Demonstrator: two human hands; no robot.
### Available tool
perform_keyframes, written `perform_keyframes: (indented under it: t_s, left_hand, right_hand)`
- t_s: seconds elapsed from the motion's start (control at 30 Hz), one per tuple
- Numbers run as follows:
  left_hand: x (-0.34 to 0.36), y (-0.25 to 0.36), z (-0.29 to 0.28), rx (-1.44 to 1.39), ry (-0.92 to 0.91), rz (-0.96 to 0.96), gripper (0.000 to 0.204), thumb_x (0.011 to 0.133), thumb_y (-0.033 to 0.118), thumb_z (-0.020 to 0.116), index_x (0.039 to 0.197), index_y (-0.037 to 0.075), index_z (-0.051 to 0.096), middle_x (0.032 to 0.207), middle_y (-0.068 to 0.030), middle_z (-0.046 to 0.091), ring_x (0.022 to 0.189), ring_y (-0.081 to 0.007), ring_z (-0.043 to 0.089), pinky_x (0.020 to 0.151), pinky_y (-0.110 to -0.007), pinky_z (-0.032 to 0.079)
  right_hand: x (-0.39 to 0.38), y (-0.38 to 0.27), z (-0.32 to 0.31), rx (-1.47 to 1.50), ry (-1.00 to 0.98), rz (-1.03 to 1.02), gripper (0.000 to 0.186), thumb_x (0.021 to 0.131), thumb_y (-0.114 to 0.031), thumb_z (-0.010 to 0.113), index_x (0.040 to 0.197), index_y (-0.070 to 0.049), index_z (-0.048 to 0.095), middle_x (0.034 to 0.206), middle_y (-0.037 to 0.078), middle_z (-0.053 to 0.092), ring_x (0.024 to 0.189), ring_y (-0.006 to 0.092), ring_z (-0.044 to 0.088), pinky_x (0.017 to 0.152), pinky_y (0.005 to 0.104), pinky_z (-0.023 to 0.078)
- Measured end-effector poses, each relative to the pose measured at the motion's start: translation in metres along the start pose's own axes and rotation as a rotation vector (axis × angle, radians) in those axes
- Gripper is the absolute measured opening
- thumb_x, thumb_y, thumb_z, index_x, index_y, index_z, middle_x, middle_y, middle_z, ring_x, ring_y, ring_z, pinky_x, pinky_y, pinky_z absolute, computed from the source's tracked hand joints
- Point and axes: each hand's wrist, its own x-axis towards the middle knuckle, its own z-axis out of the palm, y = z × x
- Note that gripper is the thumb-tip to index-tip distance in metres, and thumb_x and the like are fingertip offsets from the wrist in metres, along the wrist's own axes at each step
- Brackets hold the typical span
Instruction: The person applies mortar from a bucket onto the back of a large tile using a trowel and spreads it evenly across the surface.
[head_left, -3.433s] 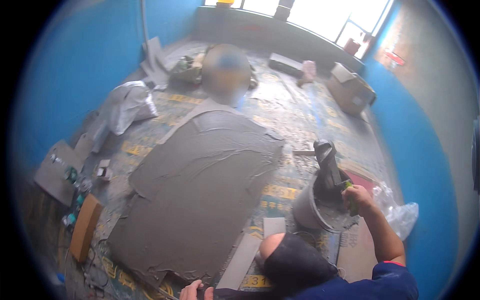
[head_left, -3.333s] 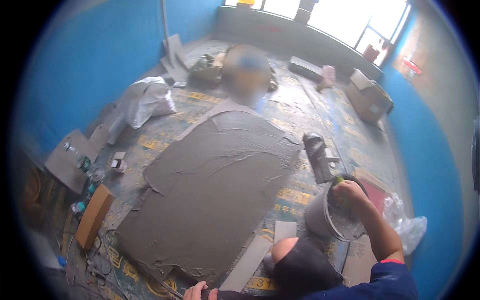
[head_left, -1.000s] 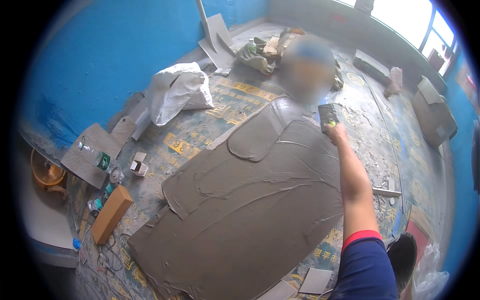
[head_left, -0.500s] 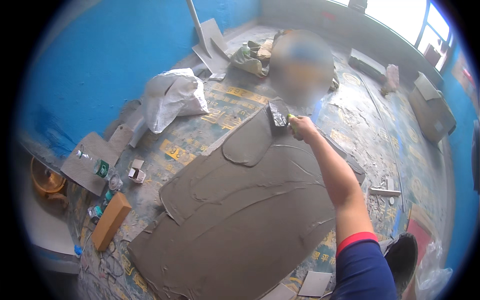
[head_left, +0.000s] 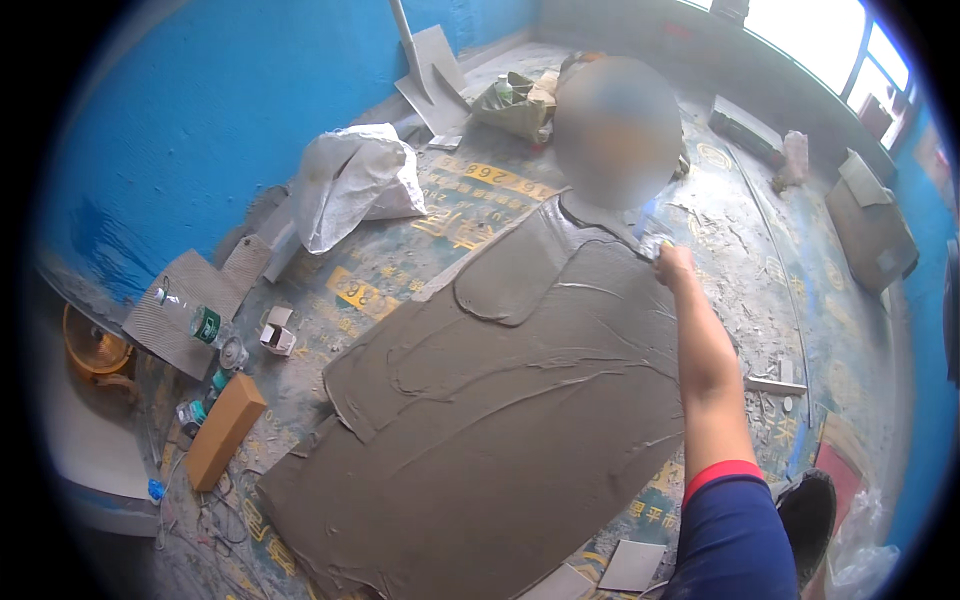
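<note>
My right hand [head_left: 674,264] is closed round the handle of a trowel [head_left: 652,243] at the far right edge of a large rectangular layer of wet grey mortar [head_left: 510,420]. My arm reaches over the mortar's right side. Its surface carries long curved ridges, with a smoother rounded patch [head_left: 510,270] near the far left corner. Just beyond the far end, a round blur hides what is there. Part of the trowel's blade looks pale and smeared by motion. My left hand is out of view.
At left lie a white sack [head_left: 355,190], a plastic bottle [head_left: 195,320], a small open box [head_left: 278,330] and a brown carton [head_left: 226,432]. A shovel [head_left: 432,85] leans on the blue wall. A cardboard box [head_left: 868,225] stands at right, a black bucket [head_left: 806,515] near my sleeve.
My right hand has moved the trowel right, from over the mortar's far end to its far right edge. A strip at that end now shows a fresh curved ridge.
</note>
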Motion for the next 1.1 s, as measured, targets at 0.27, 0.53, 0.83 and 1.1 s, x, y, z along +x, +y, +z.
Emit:
perform_keyframes:
  t_s: [0.27, 0.53, 0.83, 1.1]
  left_hand:
    - [-0.001, -0.014, 0.006, 0.047, -0.014, 0.011, 0.021, 0.090, 0.025, 0.070, 0.101, 0.008, 0.073, 0.091, -0.0164, 0.071, 0.082, -0.0361, 0.068, 0.075, -0.043, 0.055]
    - [0.007, 0.004, 0.014, -0.050, -0.081, -0.122, 0.026, 0.091, 0.030, 0.069, 0.102, 0.007, 0.074, 0.095, -0.0167, 0.073, 0.089, -0.0358, 0.069, 0.083, -0.043, 0.054]
    - [-0.011, -0.001, 0.006, -0.168, -0.026, -0.182, 0.022, 0.090, 0.025, 0.072, 0.100, 0.005, 0.073, 0.095, -0.0165, 0.072, 0.089, -0.0344, 0.068, 0.081, -0.041, 0.054]
    - [-0.022, -0.020, 0.005, -0.111, 0.017, -0.080, 0.021, 0.091, 0.024, 0.070, 0.100, 0.006, 0.073, 0.095, -0.0155, 0.072, 0.087, -0.0354, 0.068, 0.079, -0.042, 0.054]
  right_hand:
    - [-0.041, 0.000, -0.040, -0.664, 0.216, -0.606, 0.044, 0.093, -0.040, 0.056, 0.098, 0.002, 0.068, 0.095, 0.026, 0.070, 0.092, 0.0437, 0.067, 0.083, 0.0504, 0.051]
    - [-0.142, 0.011, 0.061, -0.376, -0.183, -0.232, 0.039, 0.095, -0.036, 0.063, 0.107, 0.001, 0.068, 0.096, 0.021, 0.072, 0.091, 0.0354, 0.070, 0.079, 0.0436, 0.053]
    - [-0.062, 0.027, -0.078, -0.598, 0.169, -0.216, 0.041, 0.091, -0.033, 0.062, 0.106, 0.005, 0.068, 0.106, 0.027, 0.069, 0.100, 0.0381, 0.069, 0.087, 0.0459, 0.053]
    - [-0.089, 0.014, -0.130, -0.824, 0.285, -0.539, 0.042, 0.096, -0.035, 0.057, 0.120, 0.000, 0.059, 0.112, 0.030, 0.066, 0.108, 0.0452, 0.064, 0.092, 0.0503, 0.050]
